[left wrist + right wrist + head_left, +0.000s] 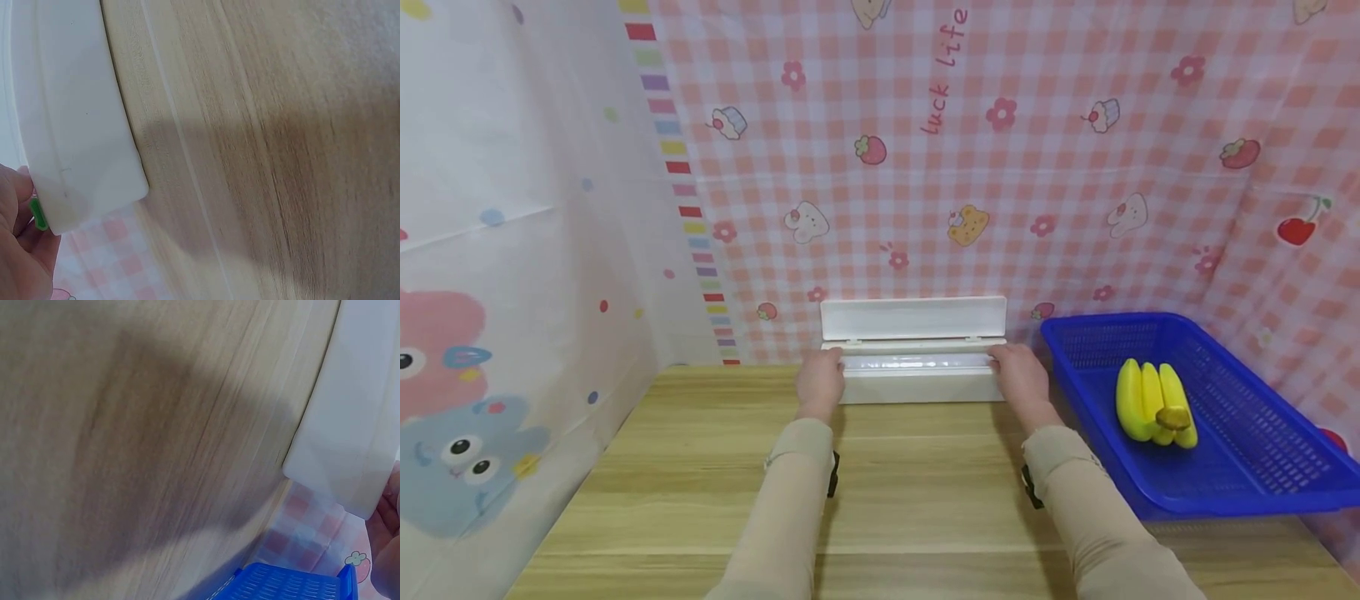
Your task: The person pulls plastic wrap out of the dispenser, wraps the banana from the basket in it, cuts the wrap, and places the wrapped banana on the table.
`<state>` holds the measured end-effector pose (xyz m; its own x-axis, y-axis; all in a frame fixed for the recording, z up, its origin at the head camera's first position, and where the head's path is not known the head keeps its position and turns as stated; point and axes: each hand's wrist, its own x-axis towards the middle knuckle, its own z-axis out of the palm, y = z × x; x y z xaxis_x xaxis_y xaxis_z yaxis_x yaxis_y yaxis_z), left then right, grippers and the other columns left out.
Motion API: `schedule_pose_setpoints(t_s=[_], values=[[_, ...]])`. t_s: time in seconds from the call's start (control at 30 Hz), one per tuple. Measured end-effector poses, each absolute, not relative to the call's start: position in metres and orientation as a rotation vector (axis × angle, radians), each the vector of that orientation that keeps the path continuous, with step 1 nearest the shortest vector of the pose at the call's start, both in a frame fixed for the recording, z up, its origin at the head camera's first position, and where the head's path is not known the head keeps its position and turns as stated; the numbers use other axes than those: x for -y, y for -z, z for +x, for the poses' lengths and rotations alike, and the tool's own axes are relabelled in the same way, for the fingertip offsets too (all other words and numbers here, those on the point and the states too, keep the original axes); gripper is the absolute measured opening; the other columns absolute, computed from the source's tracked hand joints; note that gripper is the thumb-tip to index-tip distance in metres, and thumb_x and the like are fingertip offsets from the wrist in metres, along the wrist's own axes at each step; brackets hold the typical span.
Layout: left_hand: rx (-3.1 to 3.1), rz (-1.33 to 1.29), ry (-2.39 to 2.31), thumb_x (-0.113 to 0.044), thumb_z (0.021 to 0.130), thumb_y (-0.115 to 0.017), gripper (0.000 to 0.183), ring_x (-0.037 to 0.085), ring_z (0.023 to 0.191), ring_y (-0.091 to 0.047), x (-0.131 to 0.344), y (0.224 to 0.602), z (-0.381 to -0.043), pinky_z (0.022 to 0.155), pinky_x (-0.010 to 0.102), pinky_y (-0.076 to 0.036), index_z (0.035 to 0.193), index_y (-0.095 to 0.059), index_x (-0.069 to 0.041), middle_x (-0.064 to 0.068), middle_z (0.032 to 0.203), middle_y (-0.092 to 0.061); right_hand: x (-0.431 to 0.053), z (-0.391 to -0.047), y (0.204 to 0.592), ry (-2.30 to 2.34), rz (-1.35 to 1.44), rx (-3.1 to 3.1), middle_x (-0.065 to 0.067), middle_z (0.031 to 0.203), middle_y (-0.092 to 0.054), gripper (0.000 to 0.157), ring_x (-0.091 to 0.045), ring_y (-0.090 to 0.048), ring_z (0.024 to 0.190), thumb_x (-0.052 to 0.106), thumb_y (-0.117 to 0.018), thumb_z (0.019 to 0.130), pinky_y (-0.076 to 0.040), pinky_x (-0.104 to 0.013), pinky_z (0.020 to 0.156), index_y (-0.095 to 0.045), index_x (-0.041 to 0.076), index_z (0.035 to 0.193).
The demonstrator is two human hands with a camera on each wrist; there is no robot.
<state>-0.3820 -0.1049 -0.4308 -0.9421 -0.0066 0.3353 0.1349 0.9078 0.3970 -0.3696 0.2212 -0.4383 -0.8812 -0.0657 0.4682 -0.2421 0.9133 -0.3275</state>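
A long white cling film dispenser (921, 389) stands at the back of the table with its lid (913, 319) raised. Inside its trough lies a shiny, clear film roll (917, 362). My left hand (820, 385) grips the dispenser's left end, thumb at the upper rim. Between those fingers, in the left wrist view, a small green piece (39, 214) shows at the corner. At the opposite end my right hand (1024, 385) holds on likewise, its fingertips at the rim. In the right wrist view that hand (389, 540) is partly cut off by the frame edge.
On the right of the table (917, 500) sits a blue plastic basket (1240, 467) with a bunch of yellow bananas (1152, 404) in it. A pink checked cloth (925, 192) hangs right behind the dispenser; a white printed sheet (550, 275) covers the left side.
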Motion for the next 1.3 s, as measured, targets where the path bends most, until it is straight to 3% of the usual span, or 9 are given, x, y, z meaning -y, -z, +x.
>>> schedule_pose_setpoints(t_s=[0.2,0.53,0.87,1.13,1.3], values=[[2.740,-0.063,0.599,-0.008,0.093,-0.065,0.022,0.033,0.098,-0.065,0.1049,0.4292,-0.3822,0.079,0.047,-0.056,0.114,-0.071,-0.008,0.014,0.106,-0.070,-0.2212,-0.3699,0.4395,-0.522,0.218,2.610,-0.016,0.109,-0.070,0.020,-0.037,-0.061,0.104,0.003,-0.066,0.092,-0.052,-0.052,0.085,-0.071,0.003,0.111],[2.703,-0.020,0.646,-0.006,0.092,-0.066,0.017,0.033,0.097,-0.065,0.1041,0.4279,-0.3808,0.080,0.048,-0.055,0.107,-0.073,-0.006,0.014,0.105,-0.070,-0.2200,-0.3704,0.4382,-0.510,0.208,2.620,-0.015,0.107,-0.071,0.016,-0.037,-0.062,0.102,0.004,-0.067,0.092,-0.052,-0.051,0.085,-0.073,0.004,0.106],[2.658,-0.014,0.646,-0.010,0.092,-0.068,0.007,0.031,0.085,-0.065,0.1027,0.4309,-0.3807,0.071,0.046,-0.055,0.089,-0.073,-0.006,0.011,0.090,-0.069,-0.2217,-0.3690,0.4391,-0.509,0.210,2.606,-0.016,0.103,-0.071,0.011,-0.037,-0.062,0.100,0.001,-0.067,0.091,-0.052,-0.051,0.085,-0.073,0.003,0.100],[2.676,-0.020,0.702,-0.007,0.093,-0.067,0.008,0.032,0.089,-0.065,0.1036,0.4310,-0.3811,0.076,0.046,-0.055,0.091,-0.073,-0.003,0.013,0.092,-0.069,-0.2245,-0.3709,0.4405,-0.503,0.240,2.598,-0.016,0.099,-0.071,0.008,-0.037,-0.062,0.097,0.001,-0.067,0.089,-0.051,-0.050,0.085,-0.072,0.002,0.096],[2.661,-0.025,0.722,-0.008,0.094,-0.066,0.008,0.031,0.087,-0.065,0.1047,0.4338,-0.3851,0.073,0.045,-0.056,0.092,-0.072,-0.004,0.012,0.092,-0.070,-0.2252,-0.3705,0.4380,-0.513,0.245,2.595,-0.016,0.097,-0.071,0.007,-0.037,-0.063,0.094,0.000,-0.067,0.089,-0.051,-0.050,0.083,-0.071,0.002,0.094]])
